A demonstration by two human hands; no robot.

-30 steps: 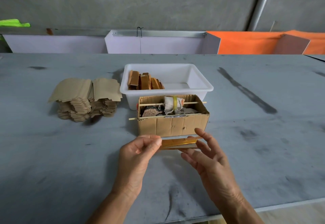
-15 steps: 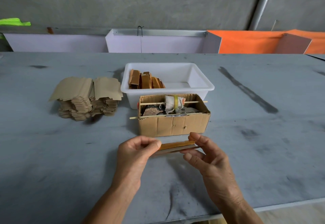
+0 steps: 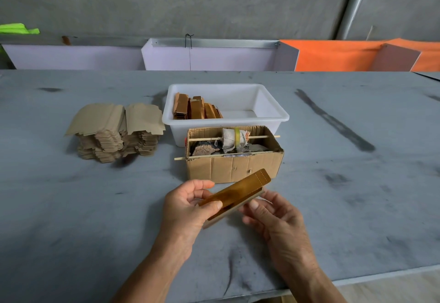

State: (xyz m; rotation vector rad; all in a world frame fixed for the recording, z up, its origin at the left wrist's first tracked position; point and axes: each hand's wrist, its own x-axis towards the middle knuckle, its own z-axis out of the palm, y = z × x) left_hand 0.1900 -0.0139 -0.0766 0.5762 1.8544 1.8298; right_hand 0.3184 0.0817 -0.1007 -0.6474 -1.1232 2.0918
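A flat, shiny gold-brown folded card piece [image 3: 240,191] is held above the grey table [image 3: 71,219], tilted with its far end up to the right. My left hand [image 3: 188,210] pinches its near end between thumb and fingers. My right hand [image 3: 271,217] holds its lower edge from the right with curled fingers. Just behind stands a small open cardboard box [image 3: 234,167] with two thin sticks across it and a cloth-wrapped roll on one. A white plastic tub [image 3: 273,114] behind that holds several folded gold-brown pieces [image 3: 196,108].
A stack of flat tan card blanks [image 3: 116,131] sits on the table to the left. White and orange panels [image 3: 214,57] line the table's far edge below a concrete wall. The table's near edge runs bottom right.
The card piece has turned from lying level and edge-on to tilted, with its broad shiny face toward me. Both hands have shifted their hold and moved slightly nearer.
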